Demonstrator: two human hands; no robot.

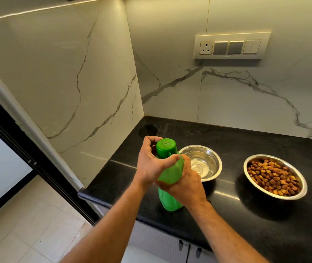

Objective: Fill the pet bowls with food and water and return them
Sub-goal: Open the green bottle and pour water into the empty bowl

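Note:
A green plastic bottle (169, 188) stands upright on the black counter (246, 215), its green cap (165, 148) on top. My left hand (151, 162) curls around the cap and neck. My right hand (185, 185) grips the bottle's middle from the right. Just behind the bottle sits a steel bowl (206, 162) holding clear water. Further right, a second steel bowl (275, 176) is full of brown and yellow kibble.
Marble-look walls close the counter's back and left sides. A switch panel with a socket (232, 46) hangs on the back wall. A wet patch (148, 130) marks the far corner. Cabinet doors with handles (189, 247) lie below; tiled floor (28, 224) is at left.

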